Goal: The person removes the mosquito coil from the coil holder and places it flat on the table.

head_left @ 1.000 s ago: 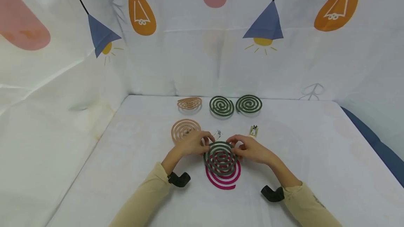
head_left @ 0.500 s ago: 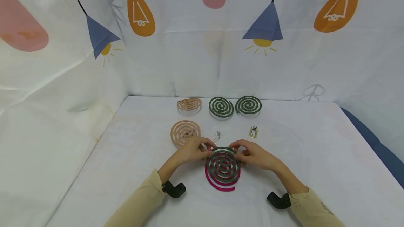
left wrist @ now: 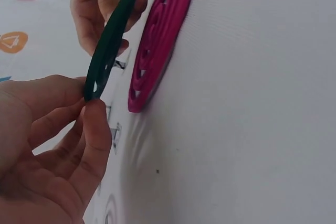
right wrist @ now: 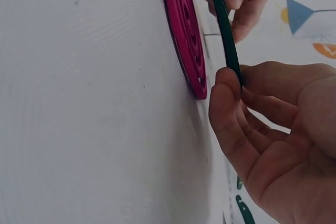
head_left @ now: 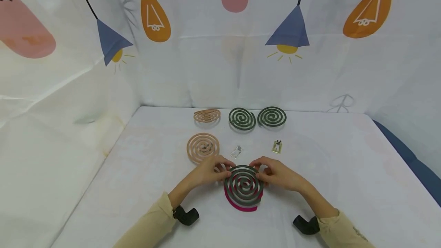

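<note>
Here we go: left hand, right hand, thumbs and fingers pinching one green coil just above the single pink coil! Behind them, two more green coils, two tan coils, one silver piece, one gold piece.

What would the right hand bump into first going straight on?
Past the dark green spiral coil in its grip, the right hand would probably meet the left hand, though depth is unclear.

Enclosed tabletop work area, white table, pale creased cloth walls printed with lamps and bulbs
</note>
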`<state>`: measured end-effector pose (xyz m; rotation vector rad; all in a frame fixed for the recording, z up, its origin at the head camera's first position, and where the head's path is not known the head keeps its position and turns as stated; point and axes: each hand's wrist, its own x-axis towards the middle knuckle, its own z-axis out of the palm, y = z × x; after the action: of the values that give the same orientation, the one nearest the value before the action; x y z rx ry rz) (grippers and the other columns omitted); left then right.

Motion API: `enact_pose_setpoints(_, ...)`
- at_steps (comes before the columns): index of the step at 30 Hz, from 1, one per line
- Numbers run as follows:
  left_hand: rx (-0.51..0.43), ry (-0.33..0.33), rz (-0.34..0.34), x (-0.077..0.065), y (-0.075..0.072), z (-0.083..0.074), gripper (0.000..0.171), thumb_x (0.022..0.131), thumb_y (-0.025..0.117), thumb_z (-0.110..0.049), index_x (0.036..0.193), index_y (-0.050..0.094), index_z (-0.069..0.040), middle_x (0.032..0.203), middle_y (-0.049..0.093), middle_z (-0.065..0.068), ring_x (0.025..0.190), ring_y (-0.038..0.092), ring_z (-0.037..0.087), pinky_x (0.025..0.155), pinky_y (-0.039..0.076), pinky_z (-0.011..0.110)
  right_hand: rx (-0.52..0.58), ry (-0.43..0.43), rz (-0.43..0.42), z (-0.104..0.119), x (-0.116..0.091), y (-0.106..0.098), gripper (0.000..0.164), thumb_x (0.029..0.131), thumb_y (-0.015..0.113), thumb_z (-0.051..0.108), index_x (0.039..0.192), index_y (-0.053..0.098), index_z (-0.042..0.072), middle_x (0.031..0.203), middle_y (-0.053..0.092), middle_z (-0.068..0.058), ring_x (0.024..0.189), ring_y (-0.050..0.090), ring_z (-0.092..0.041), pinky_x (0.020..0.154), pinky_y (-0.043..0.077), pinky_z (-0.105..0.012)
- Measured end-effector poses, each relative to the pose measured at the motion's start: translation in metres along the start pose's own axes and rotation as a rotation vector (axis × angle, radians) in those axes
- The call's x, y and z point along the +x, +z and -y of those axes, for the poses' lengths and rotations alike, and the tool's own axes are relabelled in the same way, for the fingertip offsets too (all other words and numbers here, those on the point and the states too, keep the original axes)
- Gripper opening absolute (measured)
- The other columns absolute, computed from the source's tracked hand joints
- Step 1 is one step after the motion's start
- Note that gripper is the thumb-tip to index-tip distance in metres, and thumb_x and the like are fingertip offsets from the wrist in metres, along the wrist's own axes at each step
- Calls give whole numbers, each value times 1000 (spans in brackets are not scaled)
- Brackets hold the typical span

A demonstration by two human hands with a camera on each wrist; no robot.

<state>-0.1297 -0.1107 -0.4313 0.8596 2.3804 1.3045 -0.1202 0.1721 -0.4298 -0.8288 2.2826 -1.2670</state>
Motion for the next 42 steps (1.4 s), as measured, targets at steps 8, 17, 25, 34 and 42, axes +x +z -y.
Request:
enact_pose_setpoints(8, 47, 48, -42, -1, 4, 11, 27, 86, 68, -12, 113, 68, -9, 93, 66, 2, 76, 61, 4, 69, 52, 18, -12, 0, -7, -2, 3, 4, 32, 95, 55, 15, 127, 51, 7, 105, 58, -11, 62, 58, -7, 60, 53, -25)
enact_pose_setpoints(17, 60, 67, -72, -8, 10, 25, 26, 87, 68, -17, 113, 68, -13, 93, 65, 0, 76, 57, -1, 70, 50, 17, 0, 2, 17, -9, 6, 11, 34, 95, 57, 15, 127, 52, 7, 105, 57, -11, 62, 59, -10, 60, 53, -25)
enact_pose_setpoints(25, 40, 65, -135, -16, 16, 37, 25, 87, 68, -20, 112, 68, -17, 89, 66, -5, 75, 55, -3, 66, 48, 16, -2, -6, 46, -8, 9, 13, 37, 94, 59, 19, 128, 51, 9, 109, 57, -10, 62, 59, -11, 60, 52, -24)
enact_pose_setpoints(34, 142, 159, -210, -7, 21, 36, 20, 91, 63, -21, 109, 69, -21, 87, 64, -9, 67, 49, -3, 59, 44, 15, 30, -27, 21, -14, 4, 7, 37, 94, 59, 19, 128, 51, 8, 107, 59, -13, 64, 58, -9, 59, 52, -24)
enact_pose_setpoints(42, 104, 148, -198, -3, 25, 37, 18, 91, 63, -20, 108, 70, -22, 88, 65, -10, 67, 50, -3, 60, 44, 15, 94, 34, 56, -21, -2, 4, 41, 93, 60, 20, 132, 49, 10, 122, 55, -15, 75, 63, -10, 67, 54, -27)
